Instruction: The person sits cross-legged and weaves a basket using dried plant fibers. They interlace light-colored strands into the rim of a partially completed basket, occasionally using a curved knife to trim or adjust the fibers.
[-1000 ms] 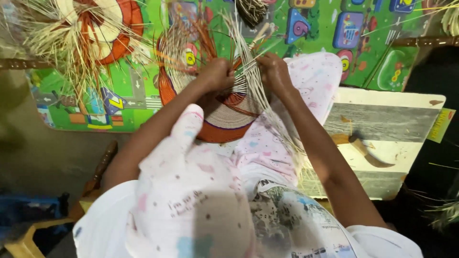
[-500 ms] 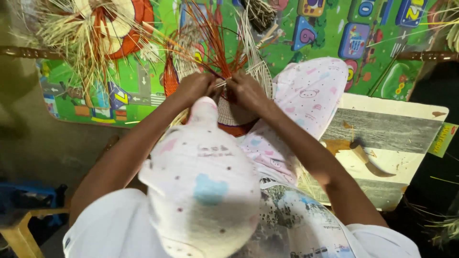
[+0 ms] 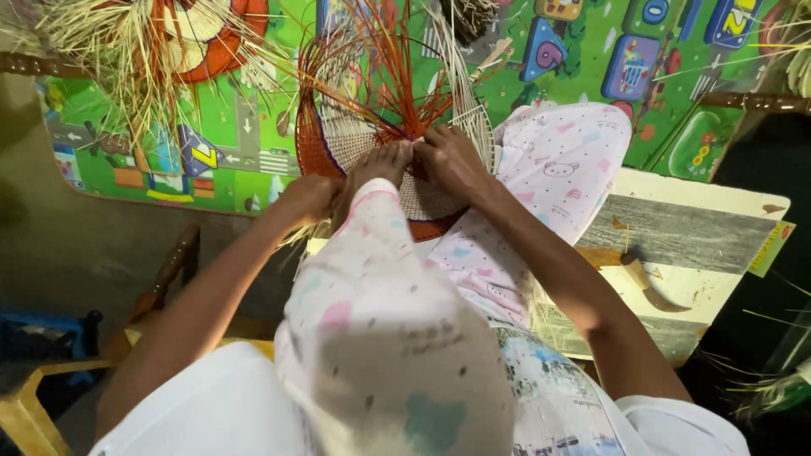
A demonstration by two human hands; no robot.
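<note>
Two hands (image 3: 380,181) bent low, gripping woven basket (image 3: 384,127)

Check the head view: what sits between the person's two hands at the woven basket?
In the head view, the person's bare foot rests on the woven basket, between the left hand and right hand.

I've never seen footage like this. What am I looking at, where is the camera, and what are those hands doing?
There is no machine here: a camera worn on a person's head looks down past a raised knee in patterned pink trousers. The right hand presses on a round, half-woven basket piece with orange and pale strands sticking up; a bare foot also rests on it. The left hand sits at its lower edge. Beneath lies a colourful play mat, with another strawy woven piece on it. A knife lies on a painted board.
</note>
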